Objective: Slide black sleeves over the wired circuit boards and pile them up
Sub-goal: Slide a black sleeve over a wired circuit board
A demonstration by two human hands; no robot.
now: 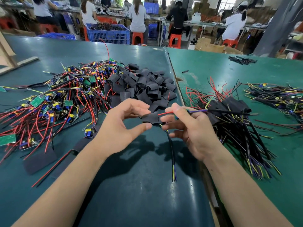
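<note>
Our left hand point(121, 126) pinches the soft, light black sleeve point(150, 117) by its edges; our right hand point(191, 128) pinches the limp wires point(170, 113) feeding in.

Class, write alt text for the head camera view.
Two hands, left hand and right hand, hold a black sleeve with wires over a green table, between unsleeved circuit boards, loose sleeves and finished pieces.

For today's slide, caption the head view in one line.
Both hands work a black sleeve over a wired board, between bare boards and the finished pile.
</note>
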